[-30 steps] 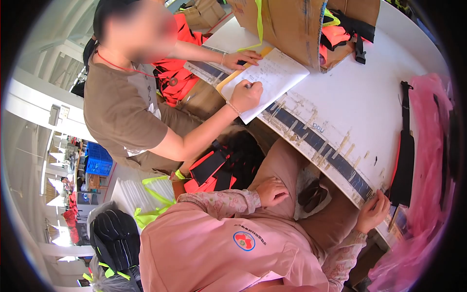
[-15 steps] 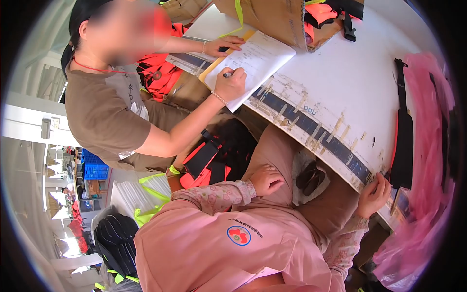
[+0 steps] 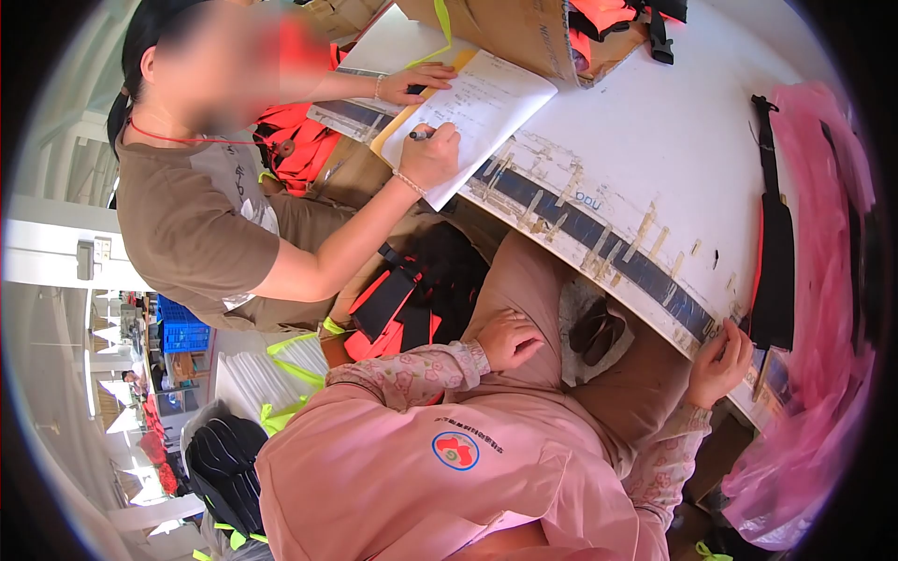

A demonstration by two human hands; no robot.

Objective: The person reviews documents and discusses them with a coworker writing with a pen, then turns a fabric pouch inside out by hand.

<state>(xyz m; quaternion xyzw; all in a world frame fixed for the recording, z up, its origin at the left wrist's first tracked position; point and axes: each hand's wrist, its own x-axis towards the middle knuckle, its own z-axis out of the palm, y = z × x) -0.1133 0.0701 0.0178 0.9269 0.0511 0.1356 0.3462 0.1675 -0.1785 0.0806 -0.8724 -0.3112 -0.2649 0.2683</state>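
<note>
My left hand rests on my thigh, its fingers loosely curled together with nothing visible in them. At the table's near edge, my right hand is palm up with bent fingers slightly apart, holding nothing. Just beyond it lies a black strap with a wide padded part. Across the table corner, a co-worker holds a black pen over a white paper pad and steadies the pad with the other hand.
A cardboard box with orange and black items stands on the white table. Pink plastic hangs at the right. Orange-black gear lies left of my legs. A black bag and a blue crate are further left.
The view has shifted, so the table and box sit higher and further left. The co-worker's pen hand has moved slightly over the paper. My hands have kept nearly the same pose.
</note>
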